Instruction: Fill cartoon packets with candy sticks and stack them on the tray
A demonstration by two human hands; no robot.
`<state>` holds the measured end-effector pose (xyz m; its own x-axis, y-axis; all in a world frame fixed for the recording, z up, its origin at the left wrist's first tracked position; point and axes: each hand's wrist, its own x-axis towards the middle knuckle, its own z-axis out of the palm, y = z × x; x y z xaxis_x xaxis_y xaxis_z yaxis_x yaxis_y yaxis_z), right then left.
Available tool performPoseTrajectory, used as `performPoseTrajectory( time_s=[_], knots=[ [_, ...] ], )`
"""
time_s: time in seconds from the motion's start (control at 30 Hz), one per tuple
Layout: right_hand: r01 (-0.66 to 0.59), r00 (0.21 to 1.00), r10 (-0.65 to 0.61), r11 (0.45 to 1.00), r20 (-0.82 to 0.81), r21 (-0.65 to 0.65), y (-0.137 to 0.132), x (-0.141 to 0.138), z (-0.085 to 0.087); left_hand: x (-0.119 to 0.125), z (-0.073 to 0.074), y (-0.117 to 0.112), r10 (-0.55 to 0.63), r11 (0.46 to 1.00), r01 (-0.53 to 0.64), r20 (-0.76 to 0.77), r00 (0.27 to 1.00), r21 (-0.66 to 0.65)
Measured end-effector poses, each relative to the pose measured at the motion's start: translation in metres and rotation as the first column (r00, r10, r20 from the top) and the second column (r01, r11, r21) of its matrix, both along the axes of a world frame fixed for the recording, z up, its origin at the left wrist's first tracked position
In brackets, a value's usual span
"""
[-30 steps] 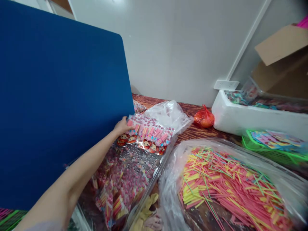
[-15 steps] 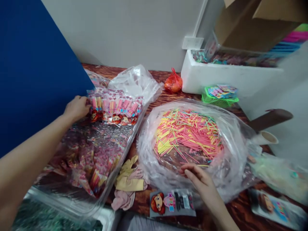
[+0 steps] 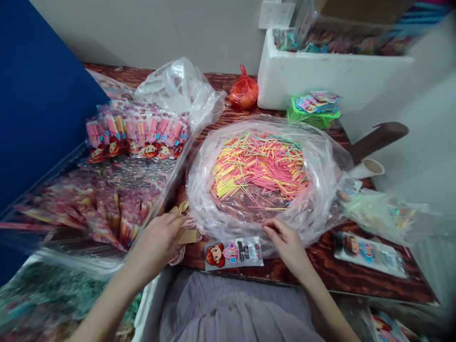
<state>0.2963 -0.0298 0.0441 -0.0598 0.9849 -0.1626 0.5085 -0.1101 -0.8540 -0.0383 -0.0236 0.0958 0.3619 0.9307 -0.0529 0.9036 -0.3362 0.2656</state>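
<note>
Stick-printed packet (image 3: pixel 233 253) lying flat
Three o'clock from the left hand (image 3: pixel 159 240), nine from the right hand (image 3: pixel 288 244); both loosely curled, whether holding anything I cannot tell.

pale grey wall (image 3: pixel 142 33), white socket plate (image 3: pixel 277 15), streaky brown tabletop (image 3: pixel 415 282), blue panel (image 3: pixel 35 95) (at left)

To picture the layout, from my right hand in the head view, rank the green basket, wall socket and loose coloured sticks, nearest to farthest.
1. Coloured sticks: just ahead of your right hand.
2. Green basket: farther back, slightly right.
3. Wall socket: farthest, high at the back.
</note>
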Motion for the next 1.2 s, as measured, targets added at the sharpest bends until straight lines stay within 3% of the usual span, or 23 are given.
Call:
performPoseTrajectory(
  time_s=[0.1, 0.17, 0.27, 0.37, 0.47, 0.53, 0.7, 0.73, 0.8, 0.87, 0.97, 1.07, 1.2],
  knots=[
    [-0.132, 0.972, 0.117, 0.989, 0.205, 0.061, -0.014, 0.000, 0.000, 0.011, -0.057, -0.018, 0.105, 0.984, -0.090, -0.087, 0.991, 0.154],
    [-0.183, 0.939, 0.143, 0.977, 0.311, 0.105, -0.022, -0.005, -0.002, 0.012, -0.080, -0.024, 0.202, 0.964, -0.175, -0.121, 0.972, 0.202],
    [-0.213, 0.890, 0.134, 0.967, 0.436, 0.137, -0.031, -0.015, -0.008, 0.006, -0.098, -0.030, 0.287, 0.928, -0.262, -0.062, 0.956, 0.264],
    [-0.176, 0.906, 0.097, 0.972, 0.412, 0.157, -0.031, -0.024, -0.013, -0.001, -0.108, -0.032, 0.302, 0.894, -0.327, 0.127, 0.945, 0.307],
    [-0.116, 0.965, 0.081, 0.985, 0.251, 0.128, -0.025, -0.026, -0.013, -0.006, -0.112, -0.032, 0.335, 0.865, -0.409, 0.273, 0.902, 0.290],
    [-0.087, 0.985, 0.073, 0.993, 0.159, 0.082, -0.022, -0.025, -0.013, -0.005, -0.106, -0.032, 0.360, 0.858, -0.445, 0.316, 0.878, 0.257],
    [-0.071, 0.994, 0.064, 0.995, 0.090, 0.067, -0.018, -0.025, -0.013, 0.034, -0.065, -0.036, 0.375, 0.840, -0.480, 0.369, 0.850, 0.253],
    [-0.070, 0.994, 0.063, 0.995, 0.088, 0.078, -0.018, -0.026, -0.014, 0.049, -0.058, -0.037, 0.305, 0.870, -0.424, 0.400, 0.864, 0.253],
    [-0.071, 0.994, 0.062, 0.993, 0.084, 0.098, -0.017, -0.029, -0.014, 0.079, -0.050, -0.036, 0.079, 0.970, -0.165, 0.413, 0.907, 0.177],
    [-0.071, 0.995, 0.062, 0.991, 0.083, 0.114, -0.015, -0.031, -0.013, 0.104, -0.055, -0.033, 0.006, 0.997, -0.035, 0.374, 0.927, 0.073],
    [-0.067, 0.994, 0.055, 0.989, 0.089, 0.135, -0.012, -0.032, -0.011, 0.121, -0.073, -0.024, 0.040, 0.999, -0.044, 0.334, 0.942, 0.002],
    [-0.066, 0.996, 0.054, 0.981, 0.073, 0.181, -0.008, -0.030, -0.006, 0.119, -0.083, -0.017, 0.065, 0.997, -0.073, 0.381, 0.922, 0.009],
    [-0.138, 0.990, 0.133, 0.955, 0.037, 0.262, 0.005, -0.031, 0.004, 0.111, -0.078, -0.010, 0.007, 0.996, -0.048, 0.450, 0.893, 0.080]
  ],
)
